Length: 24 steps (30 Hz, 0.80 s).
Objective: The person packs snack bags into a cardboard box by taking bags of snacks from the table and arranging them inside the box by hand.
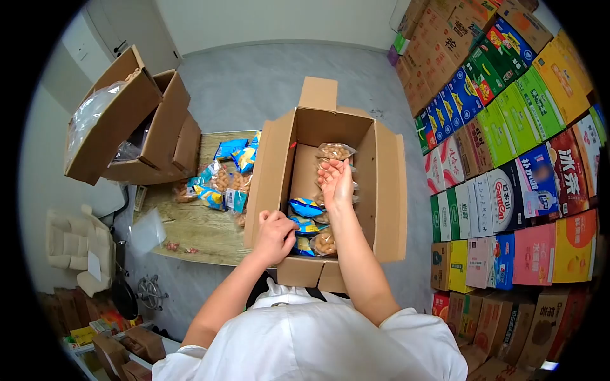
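An open cardboard box stands in front of me with its flaps folded out. Clear bags of brown snacks line its right side, and blue-and-yellow packets lie at its near left. My right hand is over the bags inside the box, palm turned up, fingers apart and holding nothing. My left hand is at the box's near left edge, beside the blue packets, with its fingers curled in; whatever it may hold is hidden. More bagged snacks and blue packets are heaped left of the box.
The wooden table carries a clear plastic sheet at its left. Further back left are open cartons with plastic bags inside. Stacked colourful cartons form a wall on the right. A cream chair stands at the left.
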Each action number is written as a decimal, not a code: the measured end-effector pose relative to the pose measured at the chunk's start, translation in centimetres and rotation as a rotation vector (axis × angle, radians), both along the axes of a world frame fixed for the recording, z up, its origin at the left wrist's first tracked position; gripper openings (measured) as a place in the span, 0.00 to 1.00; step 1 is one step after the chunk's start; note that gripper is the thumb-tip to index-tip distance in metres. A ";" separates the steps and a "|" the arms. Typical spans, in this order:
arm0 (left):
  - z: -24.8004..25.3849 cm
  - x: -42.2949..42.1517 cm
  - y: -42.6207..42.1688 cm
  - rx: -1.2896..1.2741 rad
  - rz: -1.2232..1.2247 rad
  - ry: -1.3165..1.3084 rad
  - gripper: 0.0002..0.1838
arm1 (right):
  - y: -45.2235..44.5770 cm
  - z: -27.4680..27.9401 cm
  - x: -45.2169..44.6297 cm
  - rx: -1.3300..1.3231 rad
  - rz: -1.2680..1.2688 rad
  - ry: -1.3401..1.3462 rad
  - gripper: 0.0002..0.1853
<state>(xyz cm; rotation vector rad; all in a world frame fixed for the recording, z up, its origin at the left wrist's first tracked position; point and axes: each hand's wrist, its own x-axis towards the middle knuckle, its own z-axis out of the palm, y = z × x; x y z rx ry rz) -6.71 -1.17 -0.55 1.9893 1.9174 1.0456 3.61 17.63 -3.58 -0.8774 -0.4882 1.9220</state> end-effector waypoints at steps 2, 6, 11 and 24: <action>0.0 0.0 0.0 0.006 0.002 -0.005 0.04 | 0.0 0.0 0.1 -0.011 0.007 0.007 0.22; 0.1 0.0 0.0 -0.001 0.002 -0.004 0.04 | -0.1 -0.2 0.2 -0.063 0.052 0.042 0.22; 0.1 0.1 0.0 0.000 0.011 -0.016 0.04 | -0.4 -0.6 0.2 -0.088 0.085 0.078 0.22; 0.2 0.2 -0.1 0.006 0.036 -0.012 0.04 | -0.8 -0.4 0.0 -0.129 0.155 0.103 0.22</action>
